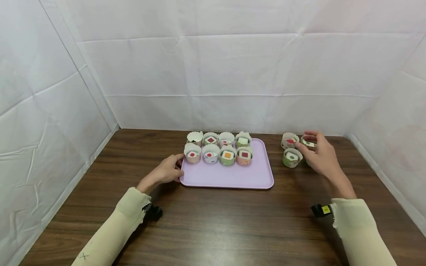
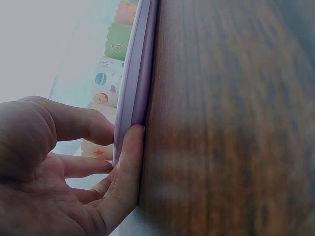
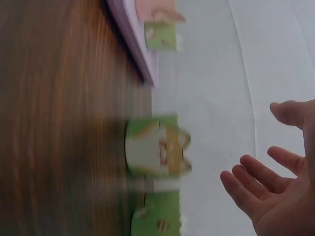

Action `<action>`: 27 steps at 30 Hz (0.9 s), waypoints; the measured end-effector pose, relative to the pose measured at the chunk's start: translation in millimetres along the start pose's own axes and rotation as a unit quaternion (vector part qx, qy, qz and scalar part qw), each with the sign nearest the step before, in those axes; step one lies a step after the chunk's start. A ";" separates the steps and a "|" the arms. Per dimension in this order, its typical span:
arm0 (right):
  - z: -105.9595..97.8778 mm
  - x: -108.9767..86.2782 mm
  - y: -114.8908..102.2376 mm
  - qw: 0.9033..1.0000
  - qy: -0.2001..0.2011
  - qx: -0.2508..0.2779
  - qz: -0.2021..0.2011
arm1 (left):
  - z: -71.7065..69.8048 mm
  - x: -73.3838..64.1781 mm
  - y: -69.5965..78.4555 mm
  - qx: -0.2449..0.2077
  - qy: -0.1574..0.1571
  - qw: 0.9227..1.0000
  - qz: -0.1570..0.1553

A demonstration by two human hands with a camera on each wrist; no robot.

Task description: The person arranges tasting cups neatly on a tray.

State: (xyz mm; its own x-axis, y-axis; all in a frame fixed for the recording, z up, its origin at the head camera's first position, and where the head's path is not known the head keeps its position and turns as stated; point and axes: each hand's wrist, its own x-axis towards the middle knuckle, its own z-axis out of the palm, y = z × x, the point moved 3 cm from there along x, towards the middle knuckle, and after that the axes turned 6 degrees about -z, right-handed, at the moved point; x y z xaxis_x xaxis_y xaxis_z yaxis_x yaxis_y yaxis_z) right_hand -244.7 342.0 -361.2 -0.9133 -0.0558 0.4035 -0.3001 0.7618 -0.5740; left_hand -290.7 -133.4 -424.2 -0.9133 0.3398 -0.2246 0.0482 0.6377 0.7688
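My left hand point(image 1: 168, 169) grips the left rim of a lilac tray point(image 1: 229, 178), with the thumb on the upper side and fingers at the outer edge in the left wrist view. On the tray stand two rows of paper baking cups, each with a small block-like piece inside; one is a green cup point(image 1: 227, 156) with an orange-centred piece. To the right of the tray, my right hand point(image 1: 320, 153) hovers over more paper cups, its fingers spread and holding nothing. Beside it are a green cup point(image 3: 156, 147) with an animal face and a cup with a red piece point(image 1: 290, 140).
The brown wooden table point(image 1: 206, 221) reaches back to a white cloth wall point(image 1: 233, 74), with cloth on the left and right too. Another green cup point(image 3: 156, 214) stands next to the animal-face cup, partly hidden in the head view by my right hand.
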 end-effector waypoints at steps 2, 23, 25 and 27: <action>-7.9 -2.5 9.3 1.000 -0.001 -0.011 0.013 | 0.2 0.2 0.1 0.001 -0.001 1.000 -0.002; -20.5 -10.6 78.0 0.986 -0.075 -0.101 0.112 | 0.5 -0.2 0.2 -0.002 -0.003 1.000 -0.001; -18.7 -12.0 81.8 0.982 -0.091 -0.101 0.130 | 0.5 0.1 -0.4 -0.001 -0.004 1.000 -0.003; -17.4 -13.5 84.2 0.979 -0.100 -0.106 0.140 | 0.5 0.0 -0.5 -0.001 -0.004 1.000 -0.003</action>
State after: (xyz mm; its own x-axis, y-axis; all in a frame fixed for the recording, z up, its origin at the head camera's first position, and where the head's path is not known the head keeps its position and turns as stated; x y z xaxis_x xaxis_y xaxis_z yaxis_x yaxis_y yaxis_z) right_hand -252.9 418.1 -402.6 -0.9937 0.0647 0.0918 0.0136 0.8807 -0.4735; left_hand -290.6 -133.3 -424.9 -0.9100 0.3413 -0.2352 0.0407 0.6382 0.7688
